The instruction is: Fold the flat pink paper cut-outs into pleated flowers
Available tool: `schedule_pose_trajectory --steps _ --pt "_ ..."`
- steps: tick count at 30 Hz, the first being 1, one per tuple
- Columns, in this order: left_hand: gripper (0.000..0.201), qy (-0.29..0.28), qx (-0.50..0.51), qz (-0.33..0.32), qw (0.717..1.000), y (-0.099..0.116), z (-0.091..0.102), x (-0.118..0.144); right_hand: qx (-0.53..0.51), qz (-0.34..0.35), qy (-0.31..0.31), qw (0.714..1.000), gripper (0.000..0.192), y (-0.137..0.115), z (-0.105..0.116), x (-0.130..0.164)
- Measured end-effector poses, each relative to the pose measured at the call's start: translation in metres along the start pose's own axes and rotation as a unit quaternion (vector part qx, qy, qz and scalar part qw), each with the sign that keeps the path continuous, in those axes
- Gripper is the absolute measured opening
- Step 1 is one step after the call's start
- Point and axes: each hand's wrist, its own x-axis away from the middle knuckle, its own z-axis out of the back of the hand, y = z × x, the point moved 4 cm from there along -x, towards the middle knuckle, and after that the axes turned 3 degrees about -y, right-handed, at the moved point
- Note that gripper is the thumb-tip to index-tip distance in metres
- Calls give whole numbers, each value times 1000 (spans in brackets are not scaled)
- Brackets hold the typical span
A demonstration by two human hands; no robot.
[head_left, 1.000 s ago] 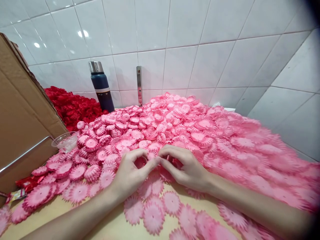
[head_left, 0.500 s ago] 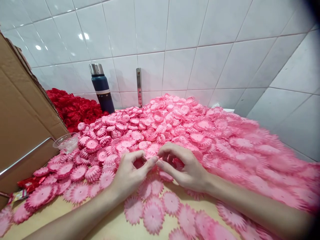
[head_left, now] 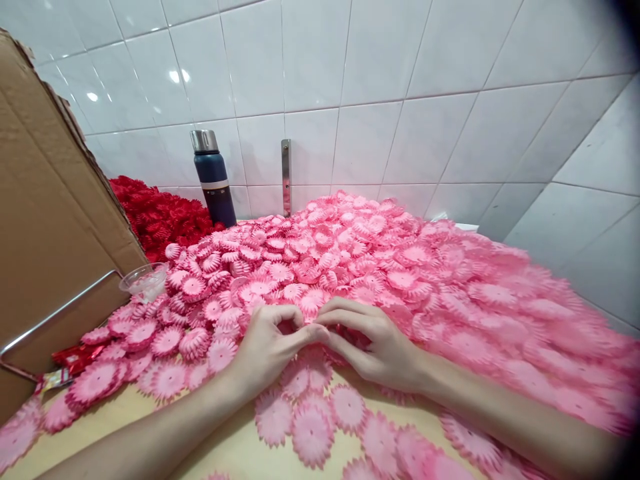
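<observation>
My left hand (head_left: 270, 347) and my right hand (head_left: 375, 337) meet at the fingertips in the middle of the view, low over the pink heap. Both are curled, thumb toward forefinger, in a pinch. Whatever lies between the fingertips is hidden or too small to make out. All around them spread pink scalloped flower-petal discs (head_left: 313, 430) with small centre holes, some flat on the pale yellow tabletop (head_left: 225, 437) below my wrists. Behind my hands the discs rise into a large pile (head_left: 350, 230).
A dark blue bottle (head_left: 216, 187) with a steel cap stands at the wall near a red petal heap (head_left: 165, 217). At left are a cardboard box (head_left: 55, 180), a clear plastic cup (head_left: 145, 280) and a red wrapper (head_left: 75, 357). A metal bracket (head_left: 286, 177) is on the tiled wall.
The view has swung slightly left, so everything sits a little further right. My fingers have drawn closer together, the left thumb now overlapping the right fingertips.
</observation>
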Motion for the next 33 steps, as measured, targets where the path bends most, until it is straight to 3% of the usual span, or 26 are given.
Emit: schedule_pose_trajectory --steps 5,16,33 --pt "35 -3 -12 4 1000 2 -1 2 12 -16 11 1000 12 1 1 1" --pt "38 28 -9 -3 1000 8 -3 0 50 -113 109 986 10 5 3 0" --pt "36 66 -47 -69 994 12 -1 5 15 -212 180 960 13 11 2 0"
